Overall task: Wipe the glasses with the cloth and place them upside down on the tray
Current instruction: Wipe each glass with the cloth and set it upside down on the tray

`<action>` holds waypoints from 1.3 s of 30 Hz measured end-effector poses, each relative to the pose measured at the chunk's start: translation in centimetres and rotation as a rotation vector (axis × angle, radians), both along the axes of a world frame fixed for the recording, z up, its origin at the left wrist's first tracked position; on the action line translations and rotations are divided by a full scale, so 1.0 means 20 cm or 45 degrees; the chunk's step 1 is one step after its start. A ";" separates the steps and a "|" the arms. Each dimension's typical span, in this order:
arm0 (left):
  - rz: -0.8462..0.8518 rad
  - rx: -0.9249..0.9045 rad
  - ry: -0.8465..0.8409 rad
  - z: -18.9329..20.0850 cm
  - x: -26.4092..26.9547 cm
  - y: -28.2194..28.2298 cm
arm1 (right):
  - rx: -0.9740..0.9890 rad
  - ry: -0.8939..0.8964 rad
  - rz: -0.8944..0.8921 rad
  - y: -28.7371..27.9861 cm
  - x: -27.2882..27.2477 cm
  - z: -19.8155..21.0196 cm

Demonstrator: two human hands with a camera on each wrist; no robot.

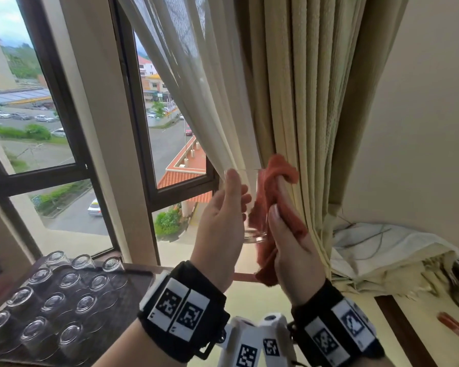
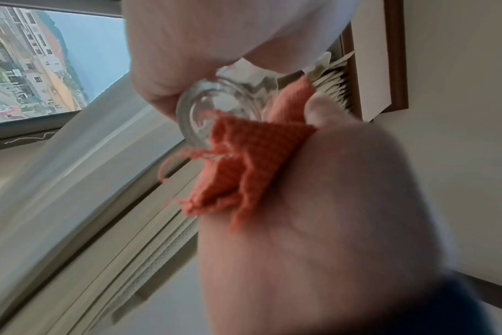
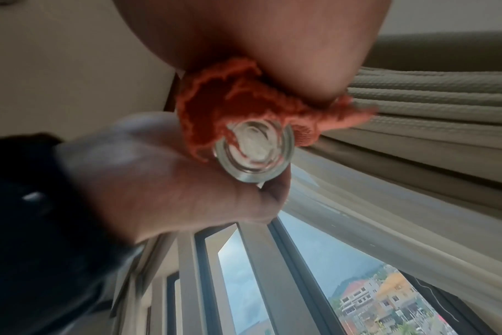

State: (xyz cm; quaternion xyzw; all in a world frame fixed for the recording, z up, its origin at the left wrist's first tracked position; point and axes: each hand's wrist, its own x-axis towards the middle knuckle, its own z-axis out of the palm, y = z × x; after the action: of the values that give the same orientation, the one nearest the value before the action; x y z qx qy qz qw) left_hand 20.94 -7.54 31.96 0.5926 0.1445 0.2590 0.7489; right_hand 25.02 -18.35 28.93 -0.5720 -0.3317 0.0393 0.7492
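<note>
While the left hand (image 1: 220, 221) held the glass (image 1: 252, 207) and the right hand (image 1: 289, 247) clutched the cloth (image 1: 278, 170), a hard rub risked a slip.

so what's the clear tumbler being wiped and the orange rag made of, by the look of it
Clear tumbler: apparently glass, see-through, with a thick glossy base ringed by reflections. Orange rag: soft woven or knitted fabric, matte, with frayed threads at its edges; which fibre can't be told.
</note>
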 end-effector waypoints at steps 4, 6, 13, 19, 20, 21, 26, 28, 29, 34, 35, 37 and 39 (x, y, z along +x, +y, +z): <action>0.025 -0.136 -0.039 -0.01 0.02 -0.02 | -0.089 -0.389 -0.031 0.00 -0.05 0.01; 0.032 -0.186 -0.081 0.00 0.02 0.02 | -0.164 -0.512 -0.018 -0.01 -0.10 -0.06; 0.062 -0.093 -0.003 0.01 0.01 0.07 | -0.120 -0.118 0.083 0.01 -0.10 -0.18; 0.058 -0.086 -0.063 0.03 0.01 -0.02 | -0.017 -0.164 0.012 0.01 -0.01 -0.01; 0.078 -0.092 -0.068 0.04 0.02 -0.01 | -0.040 -0.201 0.002 0.01 -0.03 -0.02; 0.093 -0.098 -0.073 0.05 0.01 0.00 | -0.074 -0.250 0.009 0.00 -0.05 -0.05; 0.118 -0.114 -0.096 0.07 0.01 0.10 | -0.169 -0.256 0.114 -0.03 -0.17 -0.22; 0.096 -0.071 -0.068 0.06 0.00 0.09 | -0.096 -0.091 0.105 -0.02 -0.17 -0.22; 0.080 -0.055 -0.050 0.06 -0.01 0.08 | -0.077 0.016 0.095 -0.01 -0.15 -0.19; -0.019 -0.078 -0.034 0.03 -0.02 -0.02 | -0.047 0.107 -0.012 0.01 -0.04 -0.02; -0.007 -0.102 -0.052 0.03 -0.02 -0.03 | -0.037 0.047 -0.022 0.00 -0.03 -0.01; 0.000 -0.133 -0.093 0.04 -0.02 -0.02 | -0.018 -0.111 -0.001 -0.01 -0.06 -0.03; 0.013 -0.128 -0.107 0.07 -0.02 0.02 | -0.049 -0.170 0.065 -0.03 -0.11 -0.09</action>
State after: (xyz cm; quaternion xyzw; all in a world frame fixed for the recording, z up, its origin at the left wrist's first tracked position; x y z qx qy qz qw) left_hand 20.50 -7.11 33.29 0.5422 0.1285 0.2799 0.7818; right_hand 22.87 -19.04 27.14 -0.5790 -0.3945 0.0264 0.7131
